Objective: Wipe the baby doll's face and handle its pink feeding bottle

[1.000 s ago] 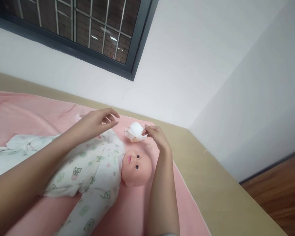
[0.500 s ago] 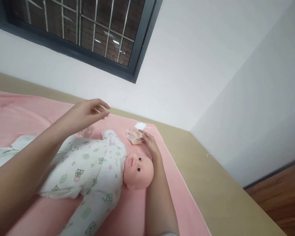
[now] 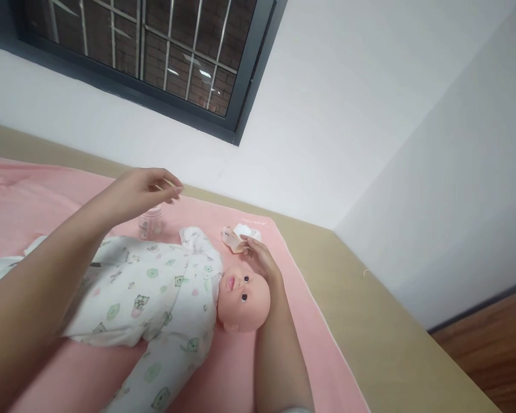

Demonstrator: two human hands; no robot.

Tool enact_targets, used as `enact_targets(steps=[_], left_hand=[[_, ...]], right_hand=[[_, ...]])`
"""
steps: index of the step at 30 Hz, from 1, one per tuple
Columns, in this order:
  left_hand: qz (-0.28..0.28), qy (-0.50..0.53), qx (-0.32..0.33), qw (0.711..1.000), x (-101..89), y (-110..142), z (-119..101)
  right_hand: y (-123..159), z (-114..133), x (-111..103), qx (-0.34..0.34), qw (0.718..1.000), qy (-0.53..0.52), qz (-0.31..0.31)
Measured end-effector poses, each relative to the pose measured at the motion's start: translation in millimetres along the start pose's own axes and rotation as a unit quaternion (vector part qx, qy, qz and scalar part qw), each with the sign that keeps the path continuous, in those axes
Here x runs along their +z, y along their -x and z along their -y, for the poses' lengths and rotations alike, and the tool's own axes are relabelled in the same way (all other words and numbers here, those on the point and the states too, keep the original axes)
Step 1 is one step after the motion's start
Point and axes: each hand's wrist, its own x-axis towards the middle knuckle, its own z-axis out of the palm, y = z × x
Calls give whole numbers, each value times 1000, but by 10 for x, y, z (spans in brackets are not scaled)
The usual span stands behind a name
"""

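Observation:
A baby doll [image 3: 243, 304] in a white onesie with green bear prints [image 3: 155, 292] lies face up across the pink cloth. Above its body hovers my left hand [image 3: 152, 192], its fingers loosely bent and apart, with nothing visible in them. Just below that hand stands a small clear pinkish jar [image 3: 150, 223], partly covered by my wrist. Beyond the doll's head, my right hand [image 3: 260, 258] has its fingertips closed at the edge of a small translucent packet [image 3: 232, 240]. A white pad [image 3: 247, 230] lies against the packet by those fingertips. My right forearm runs alongside the head.
The pink cloth [image 3: 236, 367] covers much of a tan tabletop [image 3: 348, 298]. White walls [image 3: 327, 115] meet in a corner behind the table, and a dark-framed barred window [image 3: 236, 123] is set in one. Brown wood [image 3: 494, 338] shows at the lower right.
My left hand has shifted slightly left and up, and more of the jar shows. The white pad has come nearer, against the packet at my right fingertips.

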Motion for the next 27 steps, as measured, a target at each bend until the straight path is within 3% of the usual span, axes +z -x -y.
enact_targets(steps=[5, 10, 17, 21, 24, 27], left_hand=[[-14, -21, -15, 1000, -115, -96, 137], [-21, -129, -77, 988, -238, -247, 437], [105, -205, -150, 962, -224, -446, 1000], [111, -206, -160, 959, -206, -480, 1137], [111, -198, -153, 962, -198, -488, 1186], [105, -175, -127, 971, -169, -474, 1241]], right_hand=[[7, 12, -42, 9, 1000, -14, -2], [40, 81, -88, -28, 999, -28, 1], [178, 181, -326, -163, 982, -86, -42], [237, 152, -532, -226, 963, -98, -113], [228, 99, -662, -235, 948, -50, -206], [190, 32, -744, -229, 939, -16, -258]])
